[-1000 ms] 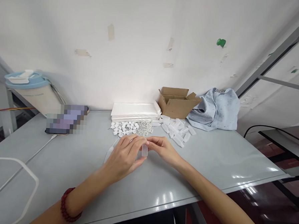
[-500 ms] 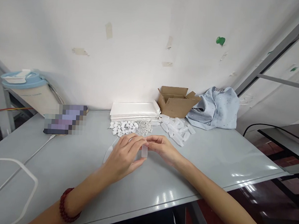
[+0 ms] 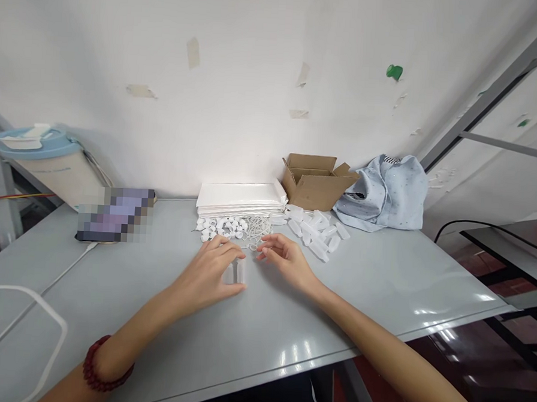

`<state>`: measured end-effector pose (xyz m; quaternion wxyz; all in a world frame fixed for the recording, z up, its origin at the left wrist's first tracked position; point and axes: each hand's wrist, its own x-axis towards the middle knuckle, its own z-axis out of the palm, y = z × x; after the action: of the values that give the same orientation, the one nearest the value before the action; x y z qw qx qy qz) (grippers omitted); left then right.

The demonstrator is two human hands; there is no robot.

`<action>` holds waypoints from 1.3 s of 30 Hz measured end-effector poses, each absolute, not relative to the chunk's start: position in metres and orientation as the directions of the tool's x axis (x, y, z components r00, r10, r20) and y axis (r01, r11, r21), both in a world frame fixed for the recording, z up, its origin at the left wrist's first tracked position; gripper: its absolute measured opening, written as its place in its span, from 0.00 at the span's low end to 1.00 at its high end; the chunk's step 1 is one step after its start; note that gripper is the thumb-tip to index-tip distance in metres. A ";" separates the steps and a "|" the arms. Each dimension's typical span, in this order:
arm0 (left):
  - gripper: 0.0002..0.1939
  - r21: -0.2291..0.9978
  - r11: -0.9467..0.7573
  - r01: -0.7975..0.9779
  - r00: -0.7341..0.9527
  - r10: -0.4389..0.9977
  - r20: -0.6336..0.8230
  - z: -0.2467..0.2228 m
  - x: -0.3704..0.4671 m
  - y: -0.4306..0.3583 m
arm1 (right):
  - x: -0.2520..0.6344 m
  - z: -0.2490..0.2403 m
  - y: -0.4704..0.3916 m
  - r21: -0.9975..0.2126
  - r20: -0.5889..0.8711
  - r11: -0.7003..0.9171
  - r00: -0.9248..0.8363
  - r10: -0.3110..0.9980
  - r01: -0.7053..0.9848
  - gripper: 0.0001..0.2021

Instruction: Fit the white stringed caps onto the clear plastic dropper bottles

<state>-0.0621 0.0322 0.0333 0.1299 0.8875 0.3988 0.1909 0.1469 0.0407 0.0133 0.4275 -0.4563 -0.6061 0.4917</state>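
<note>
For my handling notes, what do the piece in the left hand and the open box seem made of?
Piece in the left hand: probably frosted plastic, looking milky and translucent. Open box: likely matte cardboard, judging by brown, folded flaps.

Pinching on left, loosely half-curled on right, bare forearms converging.
Angled in with left forearm from between 7 and 8 o'clock; left hand near centre at 7, knuckles up, fingers arched over, thumb below pointing to 3, slight gap between as in a grip. Angled in with right forearm from between 4 and 5; right hand near centre at 5, fingertips to 9, thumb near index, apart from left.
</note>
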 end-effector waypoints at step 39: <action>0.20 0.345 -0.648 0.678 0.667 0.741 0.080 0.040 -0.068 0.027 | 0.153 0.015 0.049 -0.887 0.195 0.257 -0.193 0.962 0.384 0.08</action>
<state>-0.0680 0.0274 0.0399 0.1445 0.9015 0.3936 0.1076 0.1527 0.0487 0.0148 0.4013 -0.4922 -0.6836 0.3596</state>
